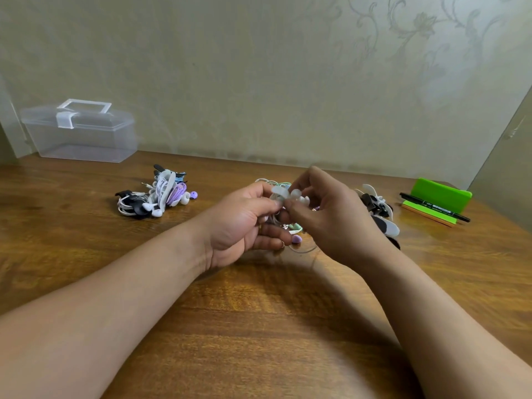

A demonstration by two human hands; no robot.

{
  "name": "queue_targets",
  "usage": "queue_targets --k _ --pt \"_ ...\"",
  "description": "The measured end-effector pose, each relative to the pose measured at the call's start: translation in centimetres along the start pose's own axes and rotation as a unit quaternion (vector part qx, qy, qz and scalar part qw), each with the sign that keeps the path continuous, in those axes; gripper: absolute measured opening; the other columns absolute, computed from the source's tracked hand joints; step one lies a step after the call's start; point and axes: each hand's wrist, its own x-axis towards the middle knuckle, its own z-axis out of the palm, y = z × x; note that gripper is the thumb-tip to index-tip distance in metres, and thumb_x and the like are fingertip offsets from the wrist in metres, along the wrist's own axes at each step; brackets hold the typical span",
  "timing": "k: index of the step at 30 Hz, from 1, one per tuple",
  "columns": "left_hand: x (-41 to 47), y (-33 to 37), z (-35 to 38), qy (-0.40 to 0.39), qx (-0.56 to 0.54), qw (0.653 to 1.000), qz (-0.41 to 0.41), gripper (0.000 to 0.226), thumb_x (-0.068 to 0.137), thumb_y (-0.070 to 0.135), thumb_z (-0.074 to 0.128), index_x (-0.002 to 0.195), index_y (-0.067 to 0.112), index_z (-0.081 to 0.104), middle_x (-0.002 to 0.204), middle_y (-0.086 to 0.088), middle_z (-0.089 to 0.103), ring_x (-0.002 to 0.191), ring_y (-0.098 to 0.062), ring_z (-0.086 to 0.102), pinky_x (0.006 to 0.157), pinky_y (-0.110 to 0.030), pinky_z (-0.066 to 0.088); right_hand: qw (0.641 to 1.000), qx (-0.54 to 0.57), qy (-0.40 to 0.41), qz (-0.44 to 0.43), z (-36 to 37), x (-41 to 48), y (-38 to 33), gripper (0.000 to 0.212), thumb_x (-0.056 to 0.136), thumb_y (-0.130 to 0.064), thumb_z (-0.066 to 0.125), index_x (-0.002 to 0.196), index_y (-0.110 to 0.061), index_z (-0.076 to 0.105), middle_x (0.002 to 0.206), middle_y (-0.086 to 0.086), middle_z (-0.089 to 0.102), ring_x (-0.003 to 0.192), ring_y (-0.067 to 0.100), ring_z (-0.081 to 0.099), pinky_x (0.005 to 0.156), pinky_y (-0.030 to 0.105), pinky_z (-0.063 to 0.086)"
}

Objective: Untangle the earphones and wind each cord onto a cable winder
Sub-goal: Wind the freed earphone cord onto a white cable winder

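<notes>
Above wooden table (259, 326), both hands, left (244, 223) and right (325, 217), pinch white earphones (288, 195) between them.

glossy wood and a lot of plastic here

The table (259, 326) is varnished wood with some shine, the storage box (80, 133) clear smooth plastic, the phone stand (440, 194) matt green plastic, and the wall (259, 67) embossed wallpaper.

White winder (278, 192) and white earphones (302, 199) are pinched between the left hand (244, 223) and right hand (325, 214), above a loose tangle (296, 238) with mint and purple buds. Wound pile (157, 195) lies well left; spare black and white winders (380, 210) lie just right.
</notes>
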Motion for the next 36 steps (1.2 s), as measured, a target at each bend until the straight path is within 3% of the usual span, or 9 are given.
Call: queue_targets --k 6,11,14,18,22,28,30,33,36 --pt "0.2 -0.5 0.6 0.009 -0.020 1.000 0.001 0.029 0.108 0.011 0.036 0.116 0.006 0.063 0.076 -0.008 0.064 0.093 -0.043 0.070 0.070 -0.042 0.062 0.998 -0.061 0.001 0.015 0.1 0.4 0.6 0.013 0.093 -0.025 0.077 0.094 -0.024 0.064 0.076 -0.012 0.070 0.068 0.003 0.061 0.056 0.017 0.044" --pt "-0.1 0.3 0.1 -0.049 -0.070 0.996 -0.033 0.048 0.106 0.013 0.024 0.135 -0.007 0.057 0.115 -0.025 0.066 0.120 -0.047 0.064 0.107 -0.059 0.049 0.998 -0.033 -0.012 0.051 -0.5 0.9 1.6 0.014 0.091 -0.031 0.081 0.098 -0.031 0.069 0.088 -0.009 0.071 0.075 0.004 0.062 0.060 0.017 0.044" --pt "-0.1 0.4 -0.2 -0.040 -0.066 0.997 -0.015 0.042 0.108 0.005 0.027 0.135 -0.005 0.058 0.125 -0.026 0.068 0.116 -0.045 0.068 0.098 -0.055 0.057 0.998 -0.053 -0.036 0.027 -1.1 1.0 1.7 0.010 0.096 -0.032 0.074 0.103 -0.033 0.068 0.093 -0.008 0.072 0.088 0.012 0.065 0.073 0.030 0.051" --pt "-0.3 0.4 -0.3 -0.019 0.000 1.000 -0.011 0.034 0.112 0.011 0.034 0.128 0.005 0.063 0.087 -0.011 0.075 0.086 -0.030 0.078 0.069 -0.034 0.065 0.996 -0.030 -0.081 0.008 -1.9 1.0 1.6 0.013 0.101 -0.021 0.068 0.113 -0.026 0.069 0.101 -0.012 0.075 0.096 0.005 0.069 0.082 0.031 0.056" --pt "0.1 0.0 -0.9 0.008 0.064 0.998 -0.006 0.030 0.112 0.016 0.039 0.124 0.014 0.067 0.072 -0.004 0.062 0.058 -0.016 0.071 0.055 -0.024 0.057 0.998 -0.005 -0.057 0.001 -1.9 1.0 1.4 0.010 0.099 -0.018 0.072 0.108 -0.022 0.073 0.093 -0.016 0.078 0.089 0.004 0.071 0.071 0.032 0.059" --pt "0.4 0.1 -1.4 0.028 0.058 0.998 -0.001 0.035 0.109 0.011 0.041 0.128 0.011 0.070 0.100 -0.022 0.070 0.076 -0.022 0.068 0.066 -0.029 0.058 0.999 -0.029 -0.041 -0.004 -1.8 0.9 1.5 0.014 0.091 -0.027 0.080 0.102 -0.023 0.072 0.095 -0.012 0.077 0.090 0.009 0.069 0.077 0.038 0.057" --pt "0.3 0.0 -1.4 0.014 0.062 0.998 0.003 0.035 0.109 0.011 0.042 0.130 0.012 0.070 0.117 -0.036 0.066 0.094 -0.032 0.068 0.087 -0.048 0.060 0.998 -0.041 -0.039 -0.006 -1.8 0.9 1.6 0.014 0.091 -0.029 0.080 0.102 -0.024 0.072 0.096 -0.012 0.076 0.092 0.011 0.068 0.079 0.040 0.057" --pt "0.2 -0.2 -1.3 -0.003 0.078 0.997 0.002 0.033 0.110 0.015 0.044 0.130 0.012 0.069 0.104 -0.029 0.068 0.100 -0.041 0.070 0.100 -0.069 0.049 0.997 -0.058 -0.041 -0.009 -1.8 0.9 1.7 0.014 0.091 -0.030 0.079 0.102 -0.025 0.071 0.097 -0.010 0.075 0.093 0.016 0.067 0.081 0.045 0.056" --pt "0.0 0.2 -1.2 -0.020 0.089 0.996 0.010 0.033 0.111 0.012 0.040 0.130 0.007 0.066 0.099 -0.024 0.066 0.100 -0.041 0.074 0.086 -0.046 0.060 0.998 -0.056 -0.034 -0.003 -1.9 1.0 1.7 0.015 0.090 -0.028 0.081 0.099 -0.026 0.069 0.093 -0.010 0.074 0.089 0.016 0.067 0.078 0.043 0.057"
